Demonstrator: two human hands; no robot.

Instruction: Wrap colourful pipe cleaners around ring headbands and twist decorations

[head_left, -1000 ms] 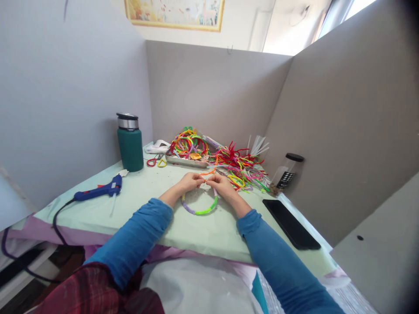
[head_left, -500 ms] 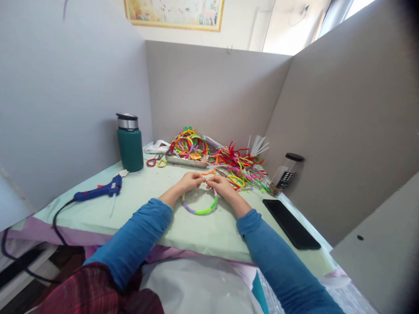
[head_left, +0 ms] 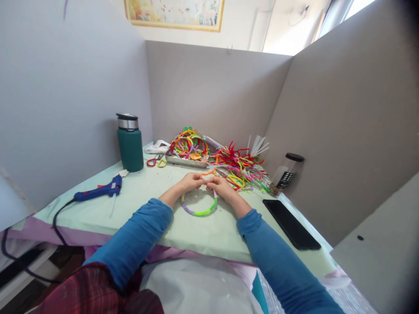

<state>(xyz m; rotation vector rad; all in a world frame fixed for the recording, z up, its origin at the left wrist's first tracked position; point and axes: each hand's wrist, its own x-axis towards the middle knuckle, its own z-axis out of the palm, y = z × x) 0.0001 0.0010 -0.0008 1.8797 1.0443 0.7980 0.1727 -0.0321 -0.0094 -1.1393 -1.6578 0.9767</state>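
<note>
Where the fingertips of the left hand and right hand come together, each in a narrow pinch, they appear to hold the far side of a multicoloured fuzzy pipe-cleaner ring; what exactly sits between the tips is too small to tell. From that grip the ring bows back toward the wearer, its yellow and lilac stretch on the left, its green stretch at the near side and right, with a pale pink part by the right hand. Being round, it has no clear long axis, and neither hand is plainly nearer, since they flank it evenly. Just beyond the fingertips lies a bent orange pipe cleaner. Below spreads a pale green tablecloth, with a metal tray of finished-looking loops and a tangled pile of pipe cleaners behind the hands. A blue hot-glue gun and a teal bottle stand off to the left, a black phone-like slab to the right; grey partitions enclose the table on three sides.
</note>
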